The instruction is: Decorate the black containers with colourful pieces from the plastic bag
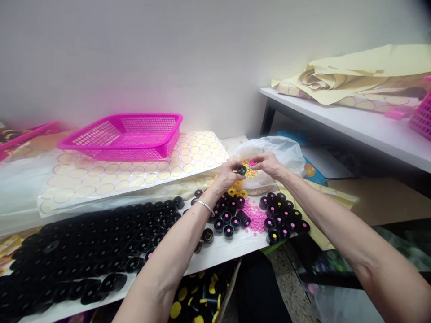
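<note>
A single view, worn on the person's head, faces forward and down across both forearms onto the table (235, 249). It sits close in: the left hand (227, 177) and right hand (271, 165) meet near picture centre, the wall (168, 54) lies far, and a higher table (370, 130) enters far right.

Pink basket (124, 134), black spools (101, 242), pink beads (255, 218).

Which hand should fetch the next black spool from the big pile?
Probably left. The left hand, pinching a spool, is nearer the spool pile on its side; the right hand, pinching the colourful disc, would cross over.
</note>
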The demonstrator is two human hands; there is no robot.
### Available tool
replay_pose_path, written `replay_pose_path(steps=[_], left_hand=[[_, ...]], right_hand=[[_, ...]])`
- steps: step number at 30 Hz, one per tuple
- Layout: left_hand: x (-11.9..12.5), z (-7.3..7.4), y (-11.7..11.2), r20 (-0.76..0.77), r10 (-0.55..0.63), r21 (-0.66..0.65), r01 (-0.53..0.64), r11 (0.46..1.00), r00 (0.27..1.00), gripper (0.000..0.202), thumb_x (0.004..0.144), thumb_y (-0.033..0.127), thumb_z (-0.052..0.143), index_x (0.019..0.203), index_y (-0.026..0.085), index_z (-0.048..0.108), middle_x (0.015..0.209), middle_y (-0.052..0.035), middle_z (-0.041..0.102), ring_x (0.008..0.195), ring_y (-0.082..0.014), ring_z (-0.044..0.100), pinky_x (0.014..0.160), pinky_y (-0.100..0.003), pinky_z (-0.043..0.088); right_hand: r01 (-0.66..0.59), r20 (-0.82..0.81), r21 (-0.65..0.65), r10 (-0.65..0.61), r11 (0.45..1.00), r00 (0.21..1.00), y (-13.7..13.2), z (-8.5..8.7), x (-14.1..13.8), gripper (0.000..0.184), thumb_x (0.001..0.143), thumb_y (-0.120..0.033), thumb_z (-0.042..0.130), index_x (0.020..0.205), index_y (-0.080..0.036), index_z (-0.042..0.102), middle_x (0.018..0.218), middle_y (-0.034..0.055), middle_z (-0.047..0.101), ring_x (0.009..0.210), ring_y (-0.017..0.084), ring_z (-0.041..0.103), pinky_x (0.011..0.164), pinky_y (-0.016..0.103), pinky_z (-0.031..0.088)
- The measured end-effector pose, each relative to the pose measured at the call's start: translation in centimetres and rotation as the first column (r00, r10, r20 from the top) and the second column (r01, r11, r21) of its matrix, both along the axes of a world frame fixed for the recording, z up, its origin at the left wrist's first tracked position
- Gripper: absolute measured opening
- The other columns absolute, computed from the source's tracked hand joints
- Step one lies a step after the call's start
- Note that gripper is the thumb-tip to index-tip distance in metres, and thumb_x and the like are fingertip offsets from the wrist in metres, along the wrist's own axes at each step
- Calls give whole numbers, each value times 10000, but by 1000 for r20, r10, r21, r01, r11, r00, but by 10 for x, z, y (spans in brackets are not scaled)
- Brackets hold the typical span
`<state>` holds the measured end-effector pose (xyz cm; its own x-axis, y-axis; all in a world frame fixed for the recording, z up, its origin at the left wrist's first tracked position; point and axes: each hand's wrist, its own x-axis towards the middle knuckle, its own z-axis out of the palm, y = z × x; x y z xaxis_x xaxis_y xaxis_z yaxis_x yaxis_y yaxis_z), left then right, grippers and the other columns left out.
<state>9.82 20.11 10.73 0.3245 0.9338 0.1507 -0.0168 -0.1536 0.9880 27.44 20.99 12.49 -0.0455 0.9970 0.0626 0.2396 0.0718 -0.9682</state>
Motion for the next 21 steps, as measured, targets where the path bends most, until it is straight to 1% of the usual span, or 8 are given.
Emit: replay_pose_path(steps=[3,6,8,10,13,15,18,21], left_hand=[[-7,4,-7,-22,-1,-5,1,1000,1000,308,452,81,642,757,122,630,676,41,589,641,-97,524,704,-264,428],[-8,3,-8,-40,3,3,-3,1000,999,295,452,69,619,742,122,632,667,44,587,643,-98,515,696,-259,419],[-8,1,-7,-49,10,7,-10,1000,999,275,453,72,618,724,122,628,655,45,581,639,-98,506,688,-256,412],[-6,-1,-6,-56,17,11,-16,1000,998,258,452,78,632,706,122,623,649,47,577,636,-98,500,684,-255,408],[-4,-3,-4,-58,12,19,-11,1000,998,252,446,87,652,693,124,621,647,49,575,634,-99,499,684,-257,410],[-3,-4,-4,-52,6,23,-5,1000,999,244,444,93,652,683,124,618,636,53,567,627,-99,499,677,-256,412],[-3,-5,-5,-46,10,24,-9,1000,999,262,438,97,652,697,122,625,646,49,578,637,-104,513,680,-259,418],[-6,-4,-5,-47,19,13,-19,1000,999,277,435,97,653,710,119,635,655,42,591,646,-110,527,686,-265,426]], right_hand=[[-8,31,27,7,1000,999,-1,1,-6,242,488,-282,674,671,-124,680,612,-9,604,588,117,499,611,274,400],[-182,312,157,126,971,942,-4,10,-12,215,584,-264,623,735,-130,697,685,11,614,651,134,510,627,269,383],[-313,609,240,109,919,786,-9,20,-16,184,660,-219,566,757,-144,703,725,29,604,717,152,498,647,269,359],[-407,821,277,6,871,571,-16,31,-22,201,728,-178,503,761,-158,699,762,52,592,782,173,472,663,275,333],[-490,939,255,-92,834,331,-26,43,-28,230,778,-155,456,771,-164,686,788,77,582,818,193,442,667,282,310],[-510,958,232,-103,828,267,-29,46,-30,227,785,-157,458,789,-167,685,786,82,578,816,197,436,670,282,306],[-467,932,243,-73,850,354,-26,39,-29,237,790,-164,456,815,-167,692,806,75,589,818,187,451,670,269,312],[-328,796,258,-8,909,605,-12,24,-21,213,745,-188,506,833,-154,698,774,33,606,746,147,481,634,238,324]])
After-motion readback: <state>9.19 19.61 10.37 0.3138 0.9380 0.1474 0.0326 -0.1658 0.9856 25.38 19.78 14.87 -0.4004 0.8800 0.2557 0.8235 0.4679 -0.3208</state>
